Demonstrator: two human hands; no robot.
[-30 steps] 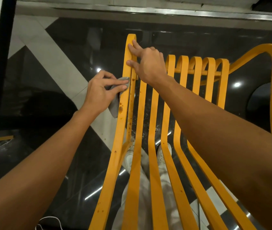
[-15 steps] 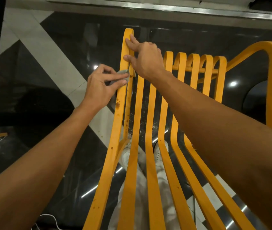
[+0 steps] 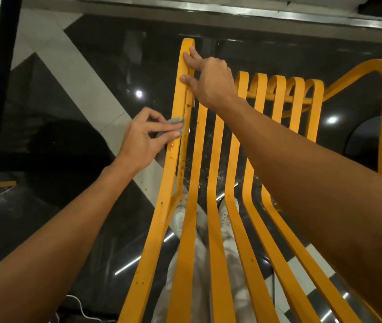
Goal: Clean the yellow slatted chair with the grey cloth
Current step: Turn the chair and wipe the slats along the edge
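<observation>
Wiping the outer rail [image 3: 168,183] of the chair [image 3: 218,264], to judge by the pose. Pinching the cloth [image 3: 176,121] in a small wad between thumb and fingers [image 3: 173,134] of the left hand [image 3: 142,138], pressed to the rail's outer edge at 10 o'clock from frame centre. Bracing the rail top at 12 o'clock with the right hand [image 3: 212,82]: thumb and forefinger out straight, tips on the rail, holding nothing. Cannot tell about the other fingers, hidden behind the knuckles. Could go wrong from here: missing the wet amber drip [image 3: 171,146] just at 6 o'clock of the cloth, and the brown specks [image 3: 181,169] further down, with so small a wad and so little of it touching. Smearing rather than lifting, if the cloth is soaked. Sliding the chair on the glossy floor [image 3: 69,183], should the bracing tips slip. Dropping the cloth out of so light a pinch. Counted: two hands, one cloth, one chair, two white shoes [image 3: 180,217] seen through the gaps at 6 o'clock, and five curled slat tops [image 3: 276,82] in plain sight at 3 o'clock of the right hand. More slats under hand and arm, so no sure total.
</observation>
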